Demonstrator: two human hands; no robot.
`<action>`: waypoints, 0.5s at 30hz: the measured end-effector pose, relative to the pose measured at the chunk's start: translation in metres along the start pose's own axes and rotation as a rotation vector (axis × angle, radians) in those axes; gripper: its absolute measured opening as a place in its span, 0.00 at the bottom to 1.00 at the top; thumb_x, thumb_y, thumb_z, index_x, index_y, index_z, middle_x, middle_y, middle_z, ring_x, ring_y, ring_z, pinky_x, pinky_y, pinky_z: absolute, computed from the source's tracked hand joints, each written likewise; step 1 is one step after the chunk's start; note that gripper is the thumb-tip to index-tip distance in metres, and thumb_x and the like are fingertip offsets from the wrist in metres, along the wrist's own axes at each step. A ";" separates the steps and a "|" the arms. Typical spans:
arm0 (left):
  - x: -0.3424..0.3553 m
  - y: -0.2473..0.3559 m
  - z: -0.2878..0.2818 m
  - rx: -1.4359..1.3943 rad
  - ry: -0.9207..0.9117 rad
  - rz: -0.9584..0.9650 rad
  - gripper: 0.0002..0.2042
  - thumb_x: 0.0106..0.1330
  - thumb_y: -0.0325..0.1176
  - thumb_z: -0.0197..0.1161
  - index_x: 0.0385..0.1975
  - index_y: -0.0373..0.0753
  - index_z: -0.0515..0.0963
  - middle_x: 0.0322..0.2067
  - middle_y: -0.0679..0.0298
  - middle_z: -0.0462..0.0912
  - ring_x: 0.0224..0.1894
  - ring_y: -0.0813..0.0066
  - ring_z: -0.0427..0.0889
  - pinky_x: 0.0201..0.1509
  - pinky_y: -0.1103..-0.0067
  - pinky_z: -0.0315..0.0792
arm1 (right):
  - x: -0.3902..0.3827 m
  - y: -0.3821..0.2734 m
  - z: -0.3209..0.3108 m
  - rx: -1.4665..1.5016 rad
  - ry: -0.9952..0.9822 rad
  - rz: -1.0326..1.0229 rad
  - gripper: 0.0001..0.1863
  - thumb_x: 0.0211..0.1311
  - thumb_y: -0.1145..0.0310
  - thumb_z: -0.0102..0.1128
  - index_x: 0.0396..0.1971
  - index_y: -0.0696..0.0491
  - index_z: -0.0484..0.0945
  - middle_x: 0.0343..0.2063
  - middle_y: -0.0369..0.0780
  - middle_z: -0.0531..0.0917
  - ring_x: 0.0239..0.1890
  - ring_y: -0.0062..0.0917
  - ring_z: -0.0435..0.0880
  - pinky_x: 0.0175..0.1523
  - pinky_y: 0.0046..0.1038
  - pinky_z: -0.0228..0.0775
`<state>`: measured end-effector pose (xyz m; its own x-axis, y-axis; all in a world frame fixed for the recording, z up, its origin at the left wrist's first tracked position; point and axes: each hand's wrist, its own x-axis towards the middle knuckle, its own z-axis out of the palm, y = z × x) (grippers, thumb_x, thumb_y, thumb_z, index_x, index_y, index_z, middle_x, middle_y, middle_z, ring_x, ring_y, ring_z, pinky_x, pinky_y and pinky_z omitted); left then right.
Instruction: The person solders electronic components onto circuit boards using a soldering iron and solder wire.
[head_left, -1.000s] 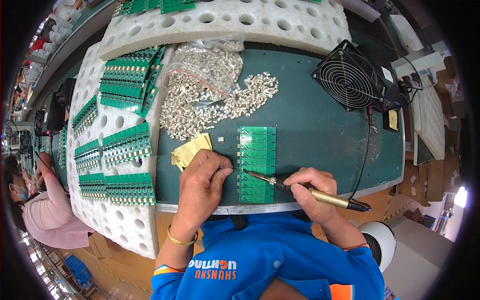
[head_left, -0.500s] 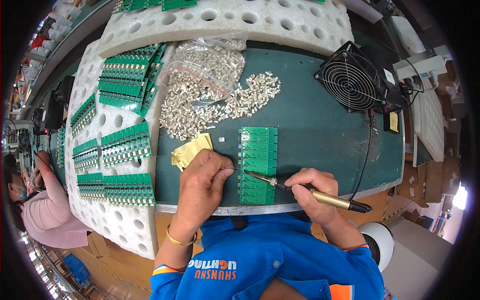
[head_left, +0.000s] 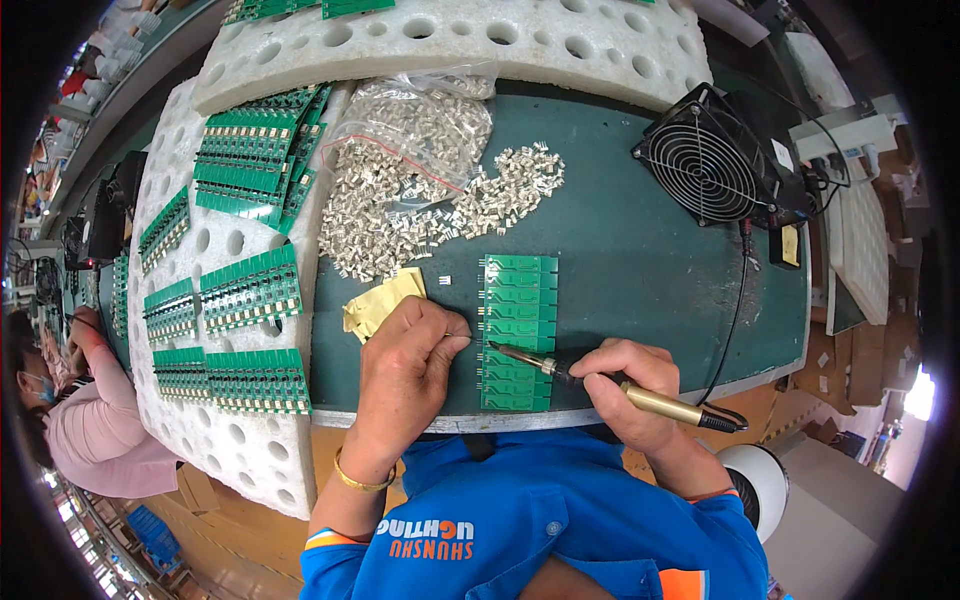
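My right hand (head_left: 628,388) grips a brass-handled soldering iron (head_left: 610,384); its tip touches the left edge of a green circuit board panel (head_left: 517,330) lying on the dark green mat (head_left: 620,250). My left hand (head_left: 408,370) rests just left of that panel, thumb and forefinger pinched on a thin solder wire (head_left: 474,339) that meets the iron's tip. A yellow sponge (head_left: 380,300) lies beside the left hand.
A heap of small metal connectors (head_left: 420,205) and their clear bag sit behind the panel. White perforated foam trays (head_left: 225,440) carry more green boards (head_left: 250,290) at left. A black fan (head_left: 712,165) stands at right. Another person (head_left: 85,420) sits at far left.
Both hands stay in place; the iron's tip and the pinched wire have shifted only slightly along the panel's left edge.
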<state>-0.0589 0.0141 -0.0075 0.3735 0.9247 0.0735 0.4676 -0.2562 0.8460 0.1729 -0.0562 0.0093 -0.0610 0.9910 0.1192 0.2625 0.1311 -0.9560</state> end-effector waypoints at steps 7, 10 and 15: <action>0.000 -0.001 0.003 0.093 0.025 0.033 0.05 0.56 0.18 0.65 0.30 0.35 0.78 0.28 0.60 0.77 0.31 0.65 0.79 0.36 0.77 0.72 | 0.002 -0.003 0.002 -0.034 0.015 -0.042 0.06 0.53 0.80 0.63 0.33 0.57 0.81 0.20 0.40 0.81 0.20 0.24 0.79 0.26 0.25 0.69; 0.000 -0.002 0.003 0.104 0.031 0.039 0.05 0.56 0.18 0.65 0.30 0.35 0.78 0.29 0.60 0.78 0.31 0.65 0.79 0.35 0.77 0.72 | 0.003 -0.004 0.001 -0.040 0.003 -0.039 0.06 0.53 0.79 0.63 0.32 0.57 0.81 0.20 0.40 0.81 0.20 0.24 0.79 0.26 0.25 0.68; 0.001 0.000 0.004 0.095 0.038 0.051 0.05 0.56 0.18 0.66 0.30 0.35 0.78 0.28 0.60 0.78 0.31 0.64 0.79 0.36 0.76 0.72 | 0.002 -0.003 0.000 -0.061 -0.015 -0.055 0.06 0.52 0.79 0.63 0.32 0.57 0.81 0.19 0.40 0.81 0.20 0.24 0.79 0.25 0.26 0.68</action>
<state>-0.0555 0.0138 -0.0091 0.3689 0.9194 0.1366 0.5232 -0.3269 0.7870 0.1723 -0.0542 0.0122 -0.0916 0.9818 0.1665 0.3169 0.1872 -0.9298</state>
